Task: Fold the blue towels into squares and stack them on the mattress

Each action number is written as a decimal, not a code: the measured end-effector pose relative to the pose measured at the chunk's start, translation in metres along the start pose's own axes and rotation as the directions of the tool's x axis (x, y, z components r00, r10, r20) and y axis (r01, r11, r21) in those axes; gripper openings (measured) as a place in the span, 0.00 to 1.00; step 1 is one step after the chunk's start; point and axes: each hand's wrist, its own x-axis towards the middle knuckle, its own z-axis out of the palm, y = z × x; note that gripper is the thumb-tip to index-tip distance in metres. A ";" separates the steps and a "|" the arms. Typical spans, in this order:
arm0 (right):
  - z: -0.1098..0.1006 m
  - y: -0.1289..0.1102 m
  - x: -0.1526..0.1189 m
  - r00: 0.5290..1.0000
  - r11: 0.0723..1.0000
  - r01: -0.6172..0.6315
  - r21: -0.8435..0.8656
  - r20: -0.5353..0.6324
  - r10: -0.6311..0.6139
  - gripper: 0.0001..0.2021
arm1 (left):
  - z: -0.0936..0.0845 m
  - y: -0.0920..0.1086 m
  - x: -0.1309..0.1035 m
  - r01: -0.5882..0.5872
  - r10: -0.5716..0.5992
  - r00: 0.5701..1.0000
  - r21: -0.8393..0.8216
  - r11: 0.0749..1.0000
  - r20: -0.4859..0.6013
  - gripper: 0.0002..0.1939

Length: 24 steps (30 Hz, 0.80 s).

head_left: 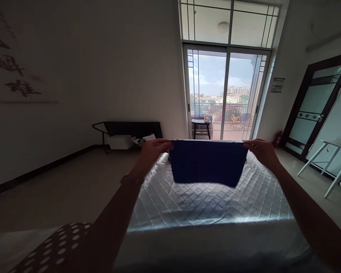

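Note:
A dark blue cloth [207,163] hangs stretched between my two hands, its top edge taut and its lower edge loose. My left hand [155,148] pinches the upper left corner. At the upper right corner, the fingers of my right hand [260,151] are closed on the fabric. Below and behind the cloth lies a bed with a quilted, pale grey mattress cover [187,210]; the cloth hides part of it. Whether the cloth is a garment or a plain piece of fabric, I cannot tell.
Sliding glass doors [224,94] stand beyond the bed, with a balcony outside. On the left, a dark low bench [133,129] holds a white box [121,142]. A white table [333,146] is at the right, near a dark-framed door [315,110]. Polka-dot fabric [59,242] shows at lower left.

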 end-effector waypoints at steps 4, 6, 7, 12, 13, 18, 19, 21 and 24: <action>0.017 0.010 -0.009 0.994 0.993 0.108 0.038 -0.022 -0.107 0.17 | -0.005 -0.024 0.003 0.054 -0.060 0.997 -0.145 0.988 -0.039 0.20; 0.036 0.021 -0.034 0.992 0.989 0.125 0.083 0.023 -0.127 0.16 | -0.010 -0.054 -0.013 0.144 -0.150 0.986 -0.077 0.987 -0.067 0.22; 0.049 0.028 -0.051 0.991 0.988 0.114 0.104 0.057 -0.120 0.16 | -0.011 -0.073 -0.026 0.189 -0.189 0.978 -0.008 0.982 -0.085 0.23; 0.114 0.059 -0.144 0.959 0.994 0.000 0.114 0.281 -0.032 0.13 | -0.009 -0.165 -0.096 0.277 -0.286 0.958 0.224 0.934 0.007 0.21; 0.121 0.063 -0.158 0.944 0.995 0.000 0.101 0.328 -0.033 0.12 | -0.008 -0.177 -0.105 0.284 -0.302 0.953 0.266 0.921 0.026 0.19; 0.125 0.069 -0.188 0.874 0.999 0.043 0.017 0.484 -0.046 0.11 | -0.009 -0.190 -0.116 0.312 -0.400 0.916 0.568 0.761 0.033 0.10; 0.122 0.068 -0.189 0.865 0.998 0.057 -0.011 0.500 -0.044 0.12 | -0.010 -0.187 -0.116 0.296 -0.407 0.912 0.627 0.721 0.038 0.10; 0.116 0.064 -0.190 0.849 0.993 0.093 -0.075 0.527 -0.040 0.12 | -0.010 -0.182 -0.120 0.240 -0.400 0.915 0.723 0.648 0.055 0.10; 0.112 0.056 -0.190 0.828 0.977 0.142 -0.160 0.559 -0.029 0.13 | -0.009 -0.178 -0.131 0.168 -0.386 0.920 0.818 0.551 0.071 0.10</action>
